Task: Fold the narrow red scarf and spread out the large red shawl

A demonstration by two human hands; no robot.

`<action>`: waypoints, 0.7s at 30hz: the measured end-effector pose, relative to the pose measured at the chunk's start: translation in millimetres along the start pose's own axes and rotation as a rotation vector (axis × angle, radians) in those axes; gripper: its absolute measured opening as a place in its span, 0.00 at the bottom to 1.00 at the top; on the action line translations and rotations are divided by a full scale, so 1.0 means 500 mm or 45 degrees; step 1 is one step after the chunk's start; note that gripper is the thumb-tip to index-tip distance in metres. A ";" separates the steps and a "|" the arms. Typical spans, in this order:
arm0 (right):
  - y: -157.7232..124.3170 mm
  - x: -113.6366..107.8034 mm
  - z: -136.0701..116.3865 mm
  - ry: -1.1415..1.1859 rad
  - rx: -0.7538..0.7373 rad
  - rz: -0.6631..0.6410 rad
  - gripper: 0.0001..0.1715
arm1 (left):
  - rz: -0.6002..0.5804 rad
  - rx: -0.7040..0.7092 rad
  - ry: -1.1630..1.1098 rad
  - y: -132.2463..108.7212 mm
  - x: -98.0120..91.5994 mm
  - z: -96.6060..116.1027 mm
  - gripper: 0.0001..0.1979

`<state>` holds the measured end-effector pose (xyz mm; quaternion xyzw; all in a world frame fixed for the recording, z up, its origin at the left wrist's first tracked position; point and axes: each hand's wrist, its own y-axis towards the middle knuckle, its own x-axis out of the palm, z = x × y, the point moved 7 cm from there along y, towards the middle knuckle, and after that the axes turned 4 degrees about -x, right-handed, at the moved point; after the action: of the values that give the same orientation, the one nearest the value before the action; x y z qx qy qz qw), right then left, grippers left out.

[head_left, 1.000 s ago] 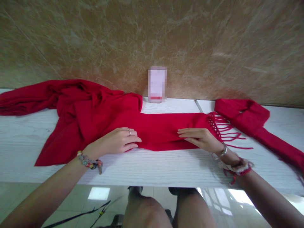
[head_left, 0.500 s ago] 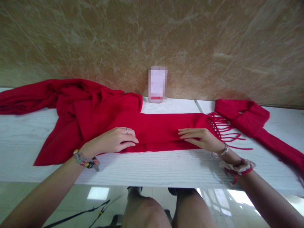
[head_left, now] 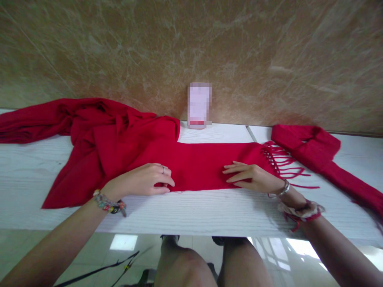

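A red fringed scarf [head_left: 203,163] lies on the white tabletop [head_left: 191,215], flat in the middle and bunched in folds on the left. Its fringe [head_left: 284,159] spreads toward the right. My left hand [head_left: 149,179], with a ring and a beaded bracelet, rests on the scarf's near edge, fingers bent and slightly apart, thumb by the edge. On the flat part near the fringe lies my right hand [head_left: 249,177], its fingers spread on the cloth.
A second red folded cloth [head_left: 314,149] lies at the right. A pale, pixelated box-like item [head_left: 199,105] stands against the brown marble wall [head_left: 191,48] at the back. Below the table's front edge are legs and a dark strap [head_left: 98,271].
Both hands have moved slightly toward the near edge. The fold line along the scarf's near side has gone, and that part now lies smooth. The right fingers are spread wider.
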<state>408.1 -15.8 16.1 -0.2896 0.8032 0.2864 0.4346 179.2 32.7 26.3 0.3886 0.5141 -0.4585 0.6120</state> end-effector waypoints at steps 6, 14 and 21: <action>-0.001 -0.001 -0.005 -0.034 -0.007 -0.028 0.12 | -0.054 -0.005 -0.081 0.002 0.000 0.003 0.07; 0.002 -0.007 -0.011 -0.057 -0.011 0.000 0.11 | 0.177 -0.014 -0.051 0.027 -0.015 0.015 0.12; -0.006 -0.012 0.002 0.057 0.041 0.039 0.11 | -0.005 0.034 0.055 0.120 0.024 0.060 0.24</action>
<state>413.4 -15.7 20.3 -0.2766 0.8215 0.2737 0.4168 245.6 19.0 19.7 0.4054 0.5218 -0.4581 0.5946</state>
